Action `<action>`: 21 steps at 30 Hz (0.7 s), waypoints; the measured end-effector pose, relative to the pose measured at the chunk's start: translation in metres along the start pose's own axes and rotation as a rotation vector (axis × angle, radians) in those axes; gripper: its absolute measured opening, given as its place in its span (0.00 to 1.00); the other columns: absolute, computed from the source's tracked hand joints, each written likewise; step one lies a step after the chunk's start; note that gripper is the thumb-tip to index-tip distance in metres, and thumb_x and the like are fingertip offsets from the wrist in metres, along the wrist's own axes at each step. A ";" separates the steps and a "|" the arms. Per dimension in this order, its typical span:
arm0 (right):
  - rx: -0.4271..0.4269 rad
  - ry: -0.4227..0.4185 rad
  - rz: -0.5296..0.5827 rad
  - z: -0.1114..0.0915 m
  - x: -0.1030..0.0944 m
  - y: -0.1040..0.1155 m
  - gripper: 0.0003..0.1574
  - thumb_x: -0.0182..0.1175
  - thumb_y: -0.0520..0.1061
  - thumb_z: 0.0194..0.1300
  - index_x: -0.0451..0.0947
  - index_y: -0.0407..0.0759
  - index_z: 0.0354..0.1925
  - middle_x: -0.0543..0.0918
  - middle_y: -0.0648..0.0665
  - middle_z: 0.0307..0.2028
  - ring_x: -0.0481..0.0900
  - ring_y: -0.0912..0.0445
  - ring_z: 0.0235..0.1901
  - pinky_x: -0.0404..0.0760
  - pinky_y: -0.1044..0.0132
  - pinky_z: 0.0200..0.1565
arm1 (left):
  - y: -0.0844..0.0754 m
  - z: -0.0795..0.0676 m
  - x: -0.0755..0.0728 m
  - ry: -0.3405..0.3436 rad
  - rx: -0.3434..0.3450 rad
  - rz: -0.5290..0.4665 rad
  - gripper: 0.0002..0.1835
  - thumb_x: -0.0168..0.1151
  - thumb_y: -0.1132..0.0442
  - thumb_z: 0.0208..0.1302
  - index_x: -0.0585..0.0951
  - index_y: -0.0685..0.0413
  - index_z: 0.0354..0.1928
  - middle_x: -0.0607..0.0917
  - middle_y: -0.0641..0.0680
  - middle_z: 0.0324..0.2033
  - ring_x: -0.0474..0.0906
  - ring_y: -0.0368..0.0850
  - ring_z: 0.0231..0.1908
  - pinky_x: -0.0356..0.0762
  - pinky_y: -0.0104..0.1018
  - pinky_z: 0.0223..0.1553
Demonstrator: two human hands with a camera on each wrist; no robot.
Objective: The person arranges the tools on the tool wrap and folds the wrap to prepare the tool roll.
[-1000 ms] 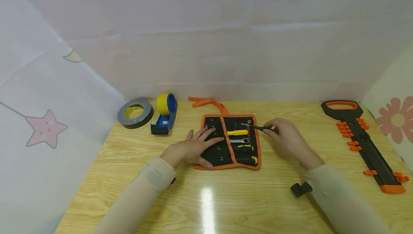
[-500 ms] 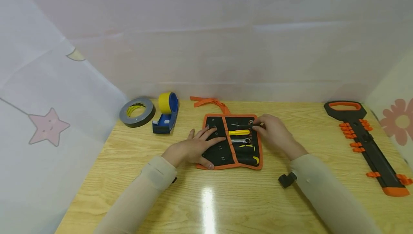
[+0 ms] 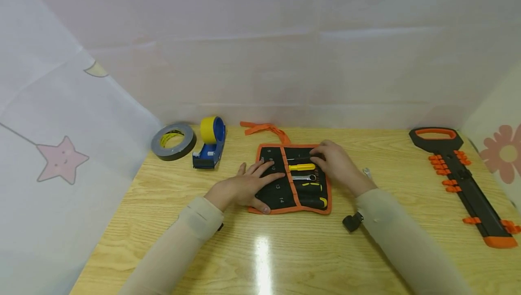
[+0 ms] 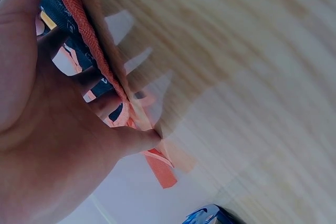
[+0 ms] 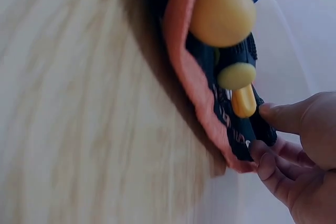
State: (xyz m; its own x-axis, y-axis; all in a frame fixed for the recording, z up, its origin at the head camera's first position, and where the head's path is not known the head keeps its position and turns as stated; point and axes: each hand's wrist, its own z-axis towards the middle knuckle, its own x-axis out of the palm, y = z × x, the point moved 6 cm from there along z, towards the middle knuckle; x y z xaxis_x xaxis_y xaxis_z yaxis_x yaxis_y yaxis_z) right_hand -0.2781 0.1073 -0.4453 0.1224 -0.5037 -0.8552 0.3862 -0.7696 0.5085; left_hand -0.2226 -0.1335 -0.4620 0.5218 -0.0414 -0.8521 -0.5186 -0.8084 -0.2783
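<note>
A black tool roll [image 3: 274, 191] with orange edging lies unfolded in the middle of the table. My left hand [image 3: 248, 186] rests on its left half, fingers spread. At the upper right of the roll, my right hand [image 3: 335, 164] pinches the black handle of a slim screwdriver [image 5: 264, 129]; its thin shaft points left into the pocket row. Below it in the pockets sit a yellow-handled tool [image 3: 302, 167], a ratchet wrench [image 3: 303, 178] and black tools with yellow marks [image 3: 313, 202]. The screwdriver's tip is hidden.
Grey duct tape [image 3: 174, 142] and a blue tape dispenser [image 3: 209, 143] with yellow tape stand at the back left. A black and orange tool [image 3: 460, 173] lies at the right. A small wrench [image 3: 367, 173] shows beside my right wrist. Orange ties [image 3: 264, 127] trail behind the roll.
My right hand has moved left with the screwdriver, bringing it over the roll and its shaft into the pocket row. A small wrench has come into sight by the right wrist. My left hand stays put.
</note>
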 end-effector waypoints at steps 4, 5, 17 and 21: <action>-0.010 0.013 -0.002 0.003 0.003 0.005 0.15 0.66 0.41 0.78 0.89 0.35 0.56 0.85 0.37 0.49 0.83 0.44 0.47 0.83 0.45 0.52 | 0.000 -0.001 0.000 -0.001 -0.001 -0.003 0.57 0.73 0.34 0.64 0.49 0.25 0.88 0.37 0.53 0.89 0.32 0.64 0.88 0.37 0.75 0.82; -0.009 0.018 -0.004 0.004 0.004 0.006 0.15 0.66 0.41 0.78 0.89 0.36 0.56 0.85 0.37 0.50 0.83 0.44 0.47 0.83 0.45 0.52 | -0.001 -0.001 0.000 -0.001 0.000 -0.004 0.57 0.73 0.34 0.64 0.49 0.25 0.88 0.37 0.54 0.89 0.32 0.64 0.88 0.37 0.75 0.82; -0.004 0.075 -0.016 0.017 0.015 0.018 0.14 0.67 0.44 0.78 0.89 0.37 0.54 0.87 0.38 0.48 0.85 0.44 0.47 0.84 0.45 0.55 | -0.001 -0.001 0.000 -0.008 0.013 -0.006 0.58 0.73 0.34 0.64 0.49 0.25 0.88 0.38 0.54 0.89 0.32 0.64 0.88 0.38 0.77 0.81; -0.027 0.093 -0.035 0.021 0.017 0.022 0.14 0.67 0.44 0.77 0.90 0.37 0.53 0.88 0.39 0.48 0.85 0.44 0.48 0.84 0.45 0.56 | 0.001 0.000 0.001 -0.005 0.008 -0.017 0.58 0.74 0.33 0.63 0.49 0.25 0.88 0.35 0.54 0.89 0.33 0.65 0.87 0.37 0.76 0.81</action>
State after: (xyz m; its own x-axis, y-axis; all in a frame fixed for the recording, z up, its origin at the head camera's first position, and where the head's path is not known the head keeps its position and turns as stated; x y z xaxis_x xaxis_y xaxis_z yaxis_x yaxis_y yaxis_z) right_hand -0.2862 0.0735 -0.4463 0.1921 -0.4374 -0.8785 0.4159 -0.7745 0.4766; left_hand -0.2222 -0.1339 -0.4633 0.5269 -0.0247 -0.8496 -0.5154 -0.8041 -0.2962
